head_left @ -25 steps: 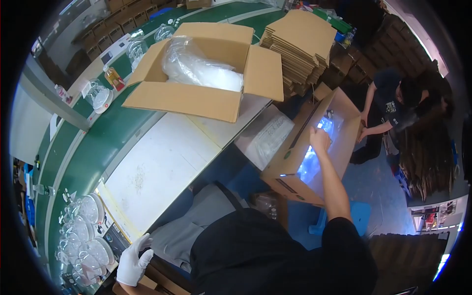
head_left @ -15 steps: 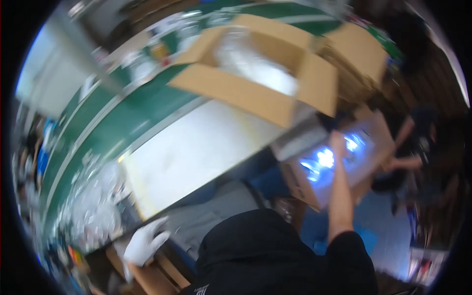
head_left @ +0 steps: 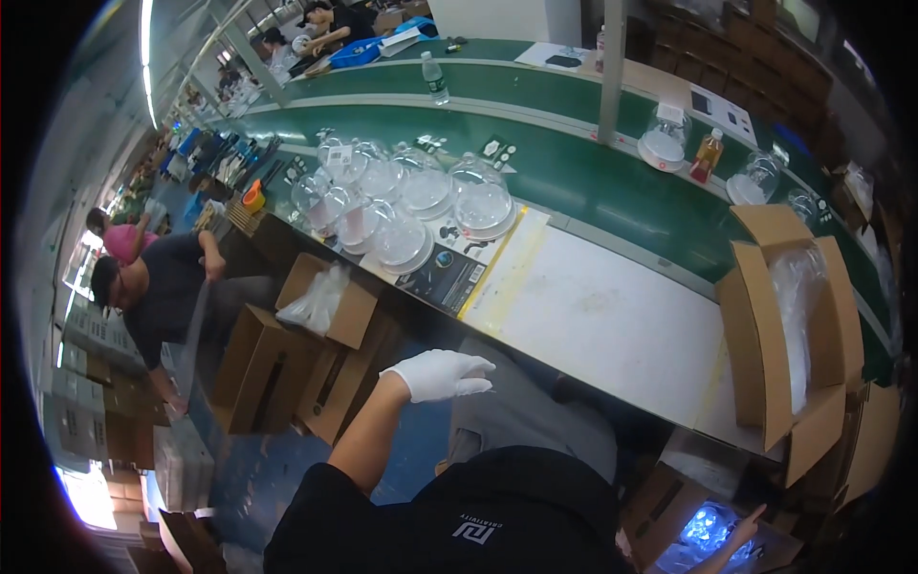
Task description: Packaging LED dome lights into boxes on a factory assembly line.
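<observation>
My left hand (head_left: 443, 375), in a white glove, is raised above my lap, short of the worktable's near edge. It is open and holds nothing, with fingers stretched out. At the lower right, my bare right hand (head_left: 742, 532) is over an open carton (head_left: 658, 515) containing clear plastic items (head_left: 706, 529) that glow bluish white. One finger is stretched out; the others are partly hidden, and I see nothing held. Several clear domes with white bases (head_left: 484, 209) stand grouped on the table, left of its bare white board (head_left: 598, 301).
An open carton with clear plastic (head_left: 779, 368) stands at the table's right end. Behind runs a green conveyor (head_left: 602, 177) with bottles and more domes. To the left, a co-worker (head_left: 158, 297) handles translucent sheeting beside open cartons (head_left: 251, 368). Other people sit farther back.
My view has swung left, bringing the domes and the co-worker into sight. The left hand is now in front of me; the right hand is still at the carton of glowing items.
</observation>
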`<act>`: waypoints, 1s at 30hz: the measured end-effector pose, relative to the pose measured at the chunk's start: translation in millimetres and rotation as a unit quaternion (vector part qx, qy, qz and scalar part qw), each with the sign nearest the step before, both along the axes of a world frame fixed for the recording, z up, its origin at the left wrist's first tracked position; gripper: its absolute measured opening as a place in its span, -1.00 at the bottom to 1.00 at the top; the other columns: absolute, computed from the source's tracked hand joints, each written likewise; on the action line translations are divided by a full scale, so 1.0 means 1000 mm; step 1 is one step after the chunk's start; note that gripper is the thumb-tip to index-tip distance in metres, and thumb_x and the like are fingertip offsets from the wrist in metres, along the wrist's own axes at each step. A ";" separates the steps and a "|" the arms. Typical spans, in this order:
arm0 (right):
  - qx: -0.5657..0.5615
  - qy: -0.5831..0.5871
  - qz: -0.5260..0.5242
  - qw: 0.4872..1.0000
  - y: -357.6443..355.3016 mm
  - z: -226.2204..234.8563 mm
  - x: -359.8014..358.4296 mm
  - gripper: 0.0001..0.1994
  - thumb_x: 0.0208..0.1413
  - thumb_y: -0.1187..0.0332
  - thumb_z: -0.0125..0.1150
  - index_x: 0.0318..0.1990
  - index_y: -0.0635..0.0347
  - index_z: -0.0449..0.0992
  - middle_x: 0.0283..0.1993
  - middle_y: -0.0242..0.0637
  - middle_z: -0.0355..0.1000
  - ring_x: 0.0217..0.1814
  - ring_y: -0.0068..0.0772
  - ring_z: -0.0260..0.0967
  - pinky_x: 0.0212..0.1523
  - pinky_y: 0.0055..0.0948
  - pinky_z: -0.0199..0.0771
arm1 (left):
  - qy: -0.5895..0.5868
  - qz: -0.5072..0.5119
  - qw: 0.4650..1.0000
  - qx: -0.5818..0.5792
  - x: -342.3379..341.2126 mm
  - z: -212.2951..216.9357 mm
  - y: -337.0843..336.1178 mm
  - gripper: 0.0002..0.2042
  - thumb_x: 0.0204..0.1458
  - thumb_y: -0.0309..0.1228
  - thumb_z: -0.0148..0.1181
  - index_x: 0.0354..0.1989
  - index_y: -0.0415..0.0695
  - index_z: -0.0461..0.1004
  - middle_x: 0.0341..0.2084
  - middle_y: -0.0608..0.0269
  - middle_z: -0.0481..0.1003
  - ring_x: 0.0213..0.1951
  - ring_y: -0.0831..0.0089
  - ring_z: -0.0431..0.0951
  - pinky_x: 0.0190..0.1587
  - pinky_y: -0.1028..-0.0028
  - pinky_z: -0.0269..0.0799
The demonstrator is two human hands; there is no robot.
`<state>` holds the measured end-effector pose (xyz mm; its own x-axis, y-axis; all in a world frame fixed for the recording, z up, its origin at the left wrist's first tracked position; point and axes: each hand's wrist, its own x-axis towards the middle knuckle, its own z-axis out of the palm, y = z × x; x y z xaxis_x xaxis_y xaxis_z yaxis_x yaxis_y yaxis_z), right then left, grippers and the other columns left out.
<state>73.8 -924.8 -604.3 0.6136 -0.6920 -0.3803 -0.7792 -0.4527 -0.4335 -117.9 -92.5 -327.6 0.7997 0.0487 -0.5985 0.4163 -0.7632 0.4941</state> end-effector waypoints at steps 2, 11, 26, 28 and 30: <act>-0.181 0.014 0.185 0.966 -0.037 -0.037 -0.025 -0.29 0.40 -0.15 -0.25 0.45 0.26 0.12 -0.09 0.06 0.58 -0.28 -0.11 0.51 -0.20 -0.16 0.54 | -0.022 -0.025 0.999 0.012 0.011 -0.005 0.000 -0.46 0.27 0.03 -0.02 0.26 -0.10 0.39 0.12 -0.04 0.49 0.15 0.00 0.48 0.21 0.22 0.36; 0.053 -0.117 -0.040 0.991 0.043 0.040 -0.044 -0.06 0.19 -0.50 -0.34 -0.03 0.34 0.56 -0.51 -0.16 0.50 -0.67 -0.32 0.39 -0.64 -0.35 0.31 | -0.046 0.064 0.993 -0.087 -0.003 -0.065 0.015 -0.57 0.23 -0.27 0.16 0.19 -0.28 0.41 -0.02 -0.03 0.58 0.02 0.27 0.60 0.09 0.39 0.45; 0.057 -0.273 -0.060 0.959 0.083 0.137 -0.141 -0.54 0.37 -0.05 0.02 -0.22 0.22 0.54 -0.44 -0.40 0.44 -0.55 -0.64 0.35 -0.59 -0.61 0.18 | -0.003 -0.049 0.995 -0.089 0.053 -0.104 -0.022 -0.58 0.26 -0.30 0.13 0.21 -0.29 0.39 -0.10 -0.02 0.61 -0.05 0.27 0.63 0.04 0.40 0.48; 0.098 -0.338 -0.034 0.935 0.100 0.151 -0.133 -0.60 0.38 0.01 0.03 -0.20 0.20 0.54 -0.40 -0.41 0.46 -0.50 -0.67 0.36 -0.56 -0.65 0.18 | -0.004 -0.039 0.995 -0.092 0.058 -0.107 -0.019 -0.58 0.25 -0.30 0.14 0.21 -0.28 0.39 -0.09 -0.03 0.61 -0.04 0.27 0.63 0.04 0.40 0.48; 0.097 -0.361 0.050 0.926 0.136 0.184 -0.113 -0.73 0.38 0.17 0.08 -0.12 0.21 0.54 -0.32 -0.40 0.50 -0.44 -0.69 0.37 -0.52 -0.69 0.20 | 0.011 -0.020 0.995 -0.094 0.052 -0.107 -0.011 -0.57 0.24 -0.29 0.15 0.22 -0.24 0.40 -0.05 -0.04 0.60 0.00 0.24 0.62 0.07 0.39 0.47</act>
